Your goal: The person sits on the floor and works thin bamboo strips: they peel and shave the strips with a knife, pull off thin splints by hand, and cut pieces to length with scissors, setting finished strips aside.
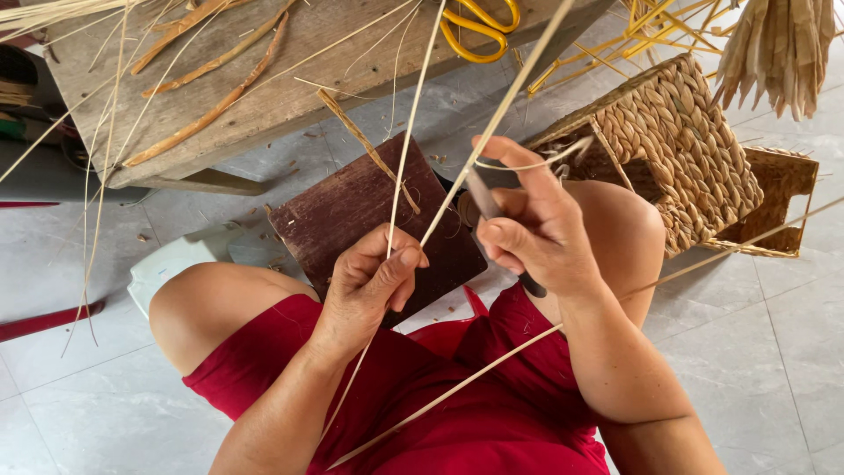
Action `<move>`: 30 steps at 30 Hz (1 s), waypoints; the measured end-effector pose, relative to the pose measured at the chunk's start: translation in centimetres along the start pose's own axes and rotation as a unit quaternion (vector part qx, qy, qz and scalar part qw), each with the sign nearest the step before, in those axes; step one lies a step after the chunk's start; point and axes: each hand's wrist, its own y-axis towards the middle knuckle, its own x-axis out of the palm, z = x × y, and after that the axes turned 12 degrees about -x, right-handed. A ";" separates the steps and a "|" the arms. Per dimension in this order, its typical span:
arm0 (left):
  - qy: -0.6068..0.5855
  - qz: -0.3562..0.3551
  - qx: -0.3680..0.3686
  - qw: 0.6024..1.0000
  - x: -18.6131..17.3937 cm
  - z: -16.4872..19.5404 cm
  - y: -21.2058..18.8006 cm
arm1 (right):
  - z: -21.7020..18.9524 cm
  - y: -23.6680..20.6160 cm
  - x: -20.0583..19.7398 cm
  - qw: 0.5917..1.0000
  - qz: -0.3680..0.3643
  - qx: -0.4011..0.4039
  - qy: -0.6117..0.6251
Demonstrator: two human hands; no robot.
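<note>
- Left hand [369, 277]: closed, thumb pressed against the fingers, pinching a thin pale cane strip [457, 180] that runs up and away past the top of the view.
- Right hand [532, 224]: closed around a dark-handled knife [482, 200], whose blade end lies against the same strip just above the left hand; a fine shaving curls off near the fingertips.
- Second long strip [492, 365]: lies slantwise across the lap, passing under the right forearm toward the baskets.
- Dark wooden board [352, 211]: rests on the floor between the knees, below both hands.
- Woven basket [681, 141]: stands beside the right knee, its sides fully plaited; a smaller woven basket [778, 198] sits just behind it.
- Table [290, 79]: carries loose fibres, bark strips and yellow-handled scissors [479, 26].
- Progress, as judged: one strip is being pared with much of its length apparently untrimmed; loose raw material remains on the table.
</note>
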 end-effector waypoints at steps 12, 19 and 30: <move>0.106 0.063 0.045 0.991 0.1 -0.5 0.4 | 1.5 0.1 0.4 0.988 0.118 -0.051 -0.090; 0.003 0.013 -0.005 1.000 -1.6 -0.3 -0.2 | 1.7 0.1 -4.3 0.963 0.186 -0.174 -0.092; -0.037 0.128 0.004 0.991 -3.4 0.6 -0.2 | 0.0 0.2 -7.8 0.954 0.260 -0.016 0.150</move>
